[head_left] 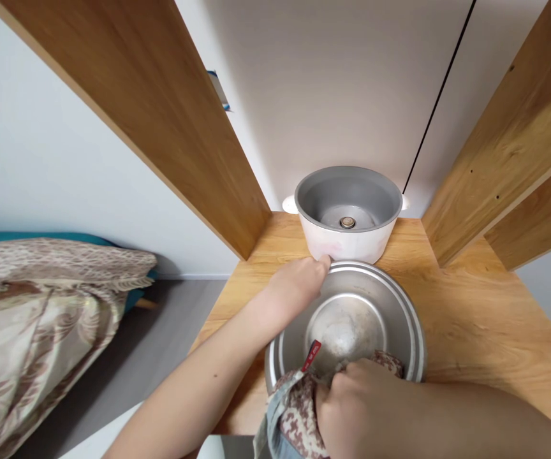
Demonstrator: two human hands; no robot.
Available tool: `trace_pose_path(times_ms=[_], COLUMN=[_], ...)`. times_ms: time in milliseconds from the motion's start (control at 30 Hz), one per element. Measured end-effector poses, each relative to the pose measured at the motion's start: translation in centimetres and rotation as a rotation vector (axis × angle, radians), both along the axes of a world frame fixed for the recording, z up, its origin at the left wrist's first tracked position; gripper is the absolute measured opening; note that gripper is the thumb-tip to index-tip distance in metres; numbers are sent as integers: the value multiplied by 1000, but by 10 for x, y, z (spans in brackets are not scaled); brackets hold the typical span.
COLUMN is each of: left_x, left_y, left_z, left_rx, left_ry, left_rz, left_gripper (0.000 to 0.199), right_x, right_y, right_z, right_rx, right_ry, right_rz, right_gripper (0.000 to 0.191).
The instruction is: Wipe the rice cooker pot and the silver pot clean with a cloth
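Observation:
A round, dull silver metal pot lies on the wooden tabletop, its stepped rim facing up toward me. My left hand grips the far-left part of that rim, thumb over the edge. Inside the near part of the pot, my right hand is closed on a brown-and-white patterned cloth with a light blue edge and a red tag. The cloth touches the metal and hangs over the near rim. Just behind stands a rice cooker body, white outside and grey inside, without a lid. A round metal sensor shows at its bottom.
Wooden posts rise at the left and right of the wooden tabletop. A white panel stands behind the cooker. At far left, a bed or sofa with a patterned cover sits on a grey floor.

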State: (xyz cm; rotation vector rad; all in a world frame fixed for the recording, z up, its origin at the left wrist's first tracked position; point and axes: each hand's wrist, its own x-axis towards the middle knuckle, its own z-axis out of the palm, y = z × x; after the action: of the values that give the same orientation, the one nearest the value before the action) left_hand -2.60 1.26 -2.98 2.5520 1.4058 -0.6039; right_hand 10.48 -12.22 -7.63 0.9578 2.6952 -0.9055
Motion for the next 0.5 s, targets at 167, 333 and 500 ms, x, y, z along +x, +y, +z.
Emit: trace_pose_path(times_ms=[167, 333, 500], left_x=[-2, -5, -6], left_y=[0, 1, 3], left_z=[-3, -7, -8], left_rx=[7, 24, 18], left_ry=[-41, -101, -57], left_rz=[12, 2, -13], left_gripper=[41, 40, 40], right_x=[-1, -1, -2], right_y=[0, 0, 0], right_z=[3, 2, 0], right_rx=[-13, -12, 11], right_ry=[-18, -17, -25], right_rz=[-1, -30, 1], right_gripper=[62, 62, 61])
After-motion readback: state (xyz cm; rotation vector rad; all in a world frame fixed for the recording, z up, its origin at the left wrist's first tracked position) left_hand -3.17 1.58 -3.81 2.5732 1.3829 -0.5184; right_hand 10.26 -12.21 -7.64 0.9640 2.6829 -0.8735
